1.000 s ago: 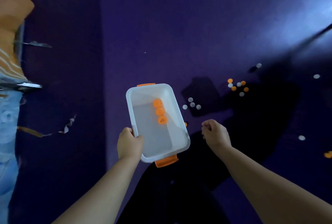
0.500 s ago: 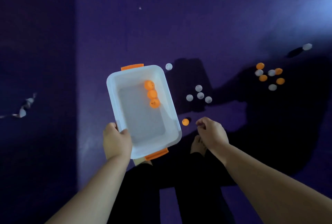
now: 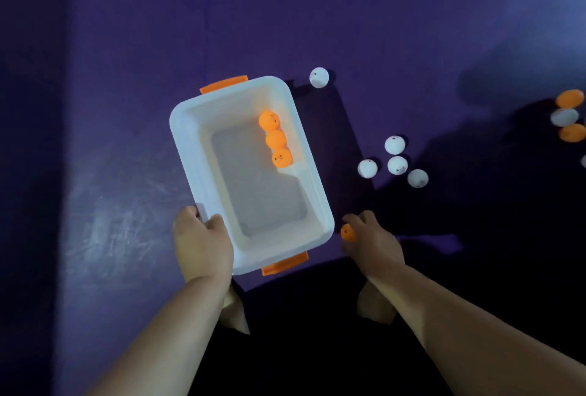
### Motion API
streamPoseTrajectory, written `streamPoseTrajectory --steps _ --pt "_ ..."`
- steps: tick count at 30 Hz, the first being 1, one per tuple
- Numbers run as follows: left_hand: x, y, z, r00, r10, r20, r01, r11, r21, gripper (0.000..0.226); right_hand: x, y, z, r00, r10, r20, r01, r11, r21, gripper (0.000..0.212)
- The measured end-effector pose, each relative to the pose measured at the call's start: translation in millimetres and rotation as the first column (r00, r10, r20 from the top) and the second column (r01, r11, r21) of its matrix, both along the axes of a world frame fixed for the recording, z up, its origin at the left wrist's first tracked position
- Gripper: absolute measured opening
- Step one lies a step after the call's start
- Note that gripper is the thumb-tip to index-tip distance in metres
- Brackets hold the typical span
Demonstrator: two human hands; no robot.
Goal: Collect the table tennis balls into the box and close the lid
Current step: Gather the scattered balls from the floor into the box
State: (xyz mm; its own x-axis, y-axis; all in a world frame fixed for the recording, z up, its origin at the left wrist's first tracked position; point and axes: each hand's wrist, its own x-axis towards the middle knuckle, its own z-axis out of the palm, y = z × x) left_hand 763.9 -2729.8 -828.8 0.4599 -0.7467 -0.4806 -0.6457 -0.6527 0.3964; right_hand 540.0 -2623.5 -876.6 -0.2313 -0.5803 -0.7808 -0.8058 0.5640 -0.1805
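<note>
Presently, the right hand (image 3: 371,245) curls round an orange table tennis ball (image 3: 347,233), with the white box (image 3: 190,148) just left of its fingers and gripped at the rim by the left hand (image 3: 203,245); a loose pinch could drop the ball outside.

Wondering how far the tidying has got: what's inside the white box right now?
Three orange balls lie in a row along the right wall of the white box; the rest of its floor shows bare. The left hand grips the near-left rim, covering only that corner's edge.
</note>
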Motion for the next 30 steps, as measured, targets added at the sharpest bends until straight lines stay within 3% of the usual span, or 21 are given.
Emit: streamPoseTrajectory --steps 3,7,9,11,14,16,18,20,22,25,28,30 --pt "-0.3 -7.9 -11.0 0.999 -0.001 -0.041 0.000 0.999 -0.035 0.014 5.1 8.2 -15.8 0.999 -0.050 -0.004 0.050 0.998 -0.037 0.025" --pt "-6.7 -21.9 -13.5 0.998 0.009 -0.070 -0.013 0.998 -0.056 0.009 3.9 -8.9 -10.7 0.907 -0.399 0.133 0.420 0.853 -0.308 0.019" --pt "-11.2 -28.5 -12.1 0.997 0.016 -0.072 -0.021 0.997 -0.069 0.011 2.5 -24.8 -4.5 0.948 -0.287 0.139 0.318 0.884 -0.344 0.027" --pt "-13.4 -34.4 -10.7 0.998 0.022 -0.059 -0.026 0.997 -0.075 0.014 0.2 -33.6 -2.5 0.994 -0.081 0.067 0.099 0.939 -0.330 0.037" --pt "-10.4 -44.4 -17.1 0.998 0.007 -0.061 -0.012 0.995 -0.095 0.018 -2.4 -35.9 -16.6 0.974 0.224 -0.040 -0.228 0.954 -0.194 0.048" --pt "-7.4 -48.9 -23.0 0.998 -0.002 -0.064 -0.004 0.995 -0.102 0.022 -4.0 -36.5 -27.9 0.968 0.243 -0.062 -0.249 0.959 -0.136 0.046" --pt "-5.8 -51.7 -26.6 0.998 -0.016 -0.059 0.009 0.993 -0.116 0.026 -4.5 -39.5 -35.2 0.975 0.199 -0.096 -0.219 0.935 -0.281 0.037" --pt "-8.2 -54.8 -25.0 0.999 -0.051 -0.018 0.047 0.984 -0.174 0.037 -7.7 -45.2 -45.2 0.959 0.189 -0.210 -0.274 0.800 -0.534 0.028" --pt "-12.4 -62.3 -20.3 0.988 -0.145 0.045 0.152 0.938 -0.312 0.054 -12.7 -68.4 -52.5 0.937 0.164 -0.310 -0.334 0.686 -0.647 0.037" --pt "-19.1 -91.2 -14.5 0.958 -0.272 0.090 0.280 0.826 -0.490 0.064 -23.4 -130.3 -55.4 0.928 0.201 -0.314 -0.357 0.720 -0.595 0.061" --pt "-26.9 -125.1 -8.3 0.939 -0.327 0.102 0.319 0.725 -0.610 0.059 -34.4 -180.9 -66.1 0.964 0.233 -0.126 -0.264 0.831 -0.490 0.045" --pt "-32.3 -139.5 -4.4 0.926 -0.360 0.115 0.341 0.667 -0.662 0.056 -37.8 -191.3 -66.1 0.965 0.226 -0.130 -0.261 0.822 -0.506 0.031"
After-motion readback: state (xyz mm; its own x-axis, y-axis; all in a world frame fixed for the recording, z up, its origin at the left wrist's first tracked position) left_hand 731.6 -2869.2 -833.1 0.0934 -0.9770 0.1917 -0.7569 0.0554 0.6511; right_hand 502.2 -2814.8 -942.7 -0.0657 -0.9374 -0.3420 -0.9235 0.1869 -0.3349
